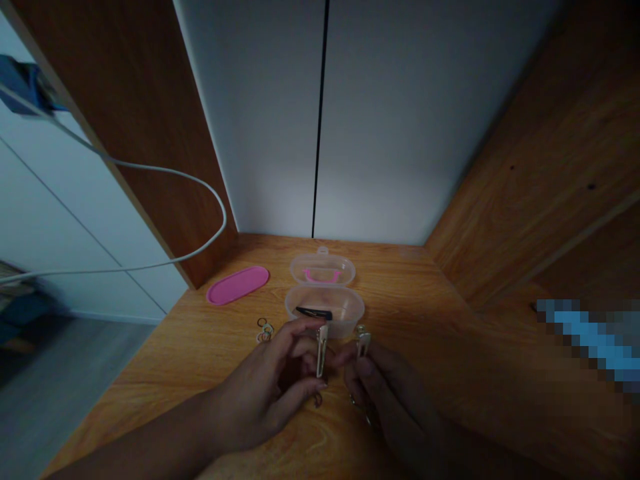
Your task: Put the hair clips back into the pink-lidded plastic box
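My left hand (pixel 273 383) pinches a pale metal hair clip (pixel 321 350) upright between thumb and fingers. My right hand (pixel 387 393) grips a second silver hair clip (pixel 363 341) by its lower end. Both hands hover over the wooden desk (pixel 200 347), just in front of a clear plastic box (pixel 325 311). A black hair clip (pixel 314 312) lies inside the box. The box's open lid (pixel 323 270) lies behind it with a pink clasp showing. A few more small clips lie on the desk under my hands, partly hidden.
A pink oval lid (pixel 238 285) lies to the left of the box. Several small coloured elastic rings (pixel 264 330) sit beside my left hand. A white cable (pixel 150 170) hangs along the brown side panel at left. White wall panels stand behind; a wooden panel rises at right.
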Tool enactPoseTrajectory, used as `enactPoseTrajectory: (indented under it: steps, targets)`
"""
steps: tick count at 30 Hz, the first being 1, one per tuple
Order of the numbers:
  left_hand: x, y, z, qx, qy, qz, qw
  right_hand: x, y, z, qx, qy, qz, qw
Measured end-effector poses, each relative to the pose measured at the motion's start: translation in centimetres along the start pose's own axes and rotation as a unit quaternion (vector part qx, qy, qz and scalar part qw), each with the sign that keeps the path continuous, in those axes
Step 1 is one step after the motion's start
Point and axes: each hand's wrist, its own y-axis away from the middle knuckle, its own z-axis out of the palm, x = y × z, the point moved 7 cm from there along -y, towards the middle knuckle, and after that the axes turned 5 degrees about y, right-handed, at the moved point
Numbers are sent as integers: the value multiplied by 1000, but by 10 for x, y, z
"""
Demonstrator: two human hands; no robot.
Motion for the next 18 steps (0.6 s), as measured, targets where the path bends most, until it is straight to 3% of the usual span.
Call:
enactPoseTrajectory:
  steps: [4,9,18]
  targets:
    - [2,0,-1,1,14,3,1000,-7,-3,0,-7,-34,-11,999]
    - [4,-2,-1,-8,5,-6,1000,-18,-10,2,-36,6,-37,999]
    - [6,0,-1,-13,4,4,1000,-13,-13,-3,0,17,3,1000]
